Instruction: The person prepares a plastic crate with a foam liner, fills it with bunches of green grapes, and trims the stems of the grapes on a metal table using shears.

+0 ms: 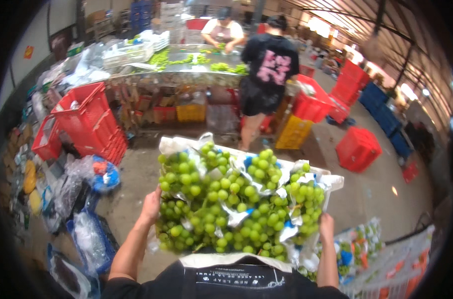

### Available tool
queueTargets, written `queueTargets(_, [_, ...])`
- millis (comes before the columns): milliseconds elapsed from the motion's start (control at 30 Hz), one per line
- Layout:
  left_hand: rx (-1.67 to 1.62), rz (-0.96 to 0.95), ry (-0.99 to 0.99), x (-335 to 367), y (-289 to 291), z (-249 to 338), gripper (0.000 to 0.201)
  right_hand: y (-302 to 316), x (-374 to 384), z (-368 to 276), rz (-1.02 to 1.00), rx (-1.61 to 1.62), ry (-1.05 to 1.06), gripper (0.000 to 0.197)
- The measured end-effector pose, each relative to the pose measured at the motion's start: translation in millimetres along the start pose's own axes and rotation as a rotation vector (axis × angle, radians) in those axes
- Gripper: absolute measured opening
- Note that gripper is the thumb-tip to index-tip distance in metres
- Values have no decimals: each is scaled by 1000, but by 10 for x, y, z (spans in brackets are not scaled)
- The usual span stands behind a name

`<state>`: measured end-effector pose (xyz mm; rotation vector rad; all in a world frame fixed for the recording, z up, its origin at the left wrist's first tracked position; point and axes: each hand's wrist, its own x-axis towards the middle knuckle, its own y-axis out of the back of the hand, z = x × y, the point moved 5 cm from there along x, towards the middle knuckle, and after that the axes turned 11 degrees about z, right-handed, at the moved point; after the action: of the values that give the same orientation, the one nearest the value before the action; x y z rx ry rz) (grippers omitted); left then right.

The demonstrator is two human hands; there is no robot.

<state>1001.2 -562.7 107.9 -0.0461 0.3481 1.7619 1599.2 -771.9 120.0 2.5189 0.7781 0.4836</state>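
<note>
Round, glossy green grapes, tucked among crinkled white and blue wrapping, fill a white-rimmed crate at the centre of the frame. The left hand grasps its left edge, the right hand its right; fingertips are partly hidden. Smooth grey floor leaves room on the left, up to crumpled clear plastic. More wrapped grapes crowd the lower right. Slotted red crates stack upper left; a shiny table spans the top.
</note>
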Motion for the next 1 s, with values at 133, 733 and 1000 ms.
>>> queueTargets(133, [-106,206,-39,379,476,32,57,-1353,791,-492,-167,19,79,24])
queueTargets(733, [-445,649,37,2988,2107,345,56,-5868,1883,-4214,-583,109,371,22])
queueTargets(1000, [-617,698,-95,5038,2922,942,48,-7924,2477,-5757,-632,299,508,23])
